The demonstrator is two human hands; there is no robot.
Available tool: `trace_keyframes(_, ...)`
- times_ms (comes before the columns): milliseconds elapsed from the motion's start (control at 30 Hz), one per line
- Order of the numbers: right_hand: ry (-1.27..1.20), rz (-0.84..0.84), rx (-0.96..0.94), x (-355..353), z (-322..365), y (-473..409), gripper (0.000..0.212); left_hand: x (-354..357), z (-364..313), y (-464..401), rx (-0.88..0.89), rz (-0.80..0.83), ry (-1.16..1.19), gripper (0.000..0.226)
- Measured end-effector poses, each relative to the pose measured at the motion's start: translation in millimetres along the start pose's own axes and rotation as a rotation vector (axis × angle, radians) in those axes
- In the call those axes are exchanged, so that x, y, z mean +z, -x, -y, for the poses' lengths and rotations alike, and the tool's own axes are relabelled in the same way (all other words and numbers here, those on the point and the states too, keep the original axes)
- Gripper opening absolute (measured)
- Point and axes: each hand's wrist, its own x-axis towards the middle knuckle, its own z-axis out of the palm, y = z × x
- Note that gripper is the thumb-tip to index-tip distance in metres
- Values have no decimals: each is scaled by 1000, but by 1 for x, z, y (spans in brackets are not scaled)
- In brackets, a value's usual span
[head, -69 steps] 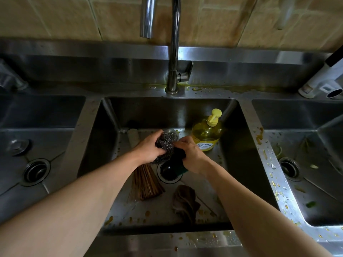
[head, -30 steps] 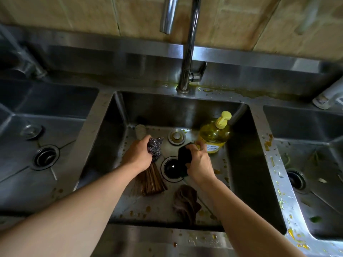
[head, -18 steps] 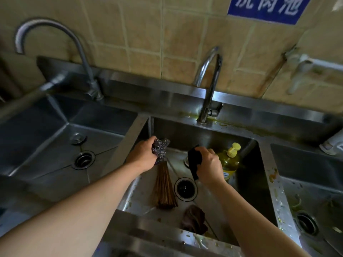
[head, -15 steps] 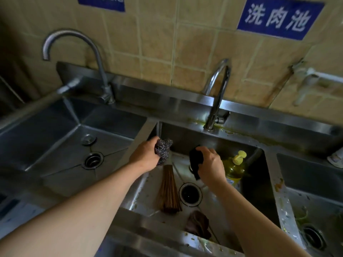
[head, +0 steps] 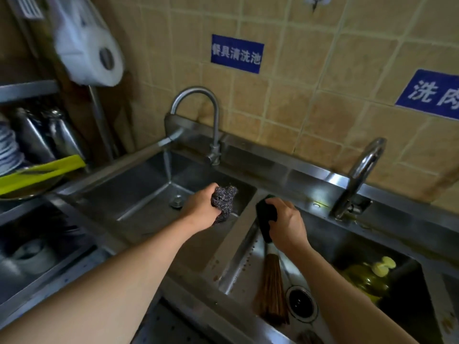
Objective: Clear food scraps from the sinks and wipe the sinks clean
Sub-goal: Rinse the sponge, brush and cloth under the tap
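Left hand: at frame centre, over the left sink, fingers curled round a grey steel-wool scourer.
Right hand: just right of centre, above the near-left corner of the middle sink, fingers curled over a dark sponge that hangs down from the grip.
Scourer and sponge: apart, with the divider between the two sinks below the gap.
Left sink: plug near its back wall; left tap arches over it from the back ledge.
Middle sink: brown bristle brush lying on the floor, fanned end toward the lower edge of the frame, beside the round drain; yellow soap bottle lying at lower right.
Right tap: on the back ledge, right of frame.
Scraps: small orange-brown flecks on the middle sink's left wall; yellowish smears around the right tap's base.
Wall: tan tiles with two blue signs.
Upper left: white paper roll hanging.
Far left: rack with stacked plates and a yellow-green cloth.
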Motion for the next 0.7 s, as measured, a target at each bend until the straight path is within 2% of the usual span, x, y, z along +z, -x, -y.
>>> trace_keyframes(100, -9, 25, -31, 13, 46, -7, 48, -41, 33, 2, -37, -58, 21, 57)
trace_keyframes(600, -97, 55, -215, 102, 295, -34, 53, -254, 216, 28, -142, -249, 26, 52)
trace_keyframes(700, -109, 62, -248, 116, 336, -47, 53, -286, 247, 27, -170, -294, 22, 57)
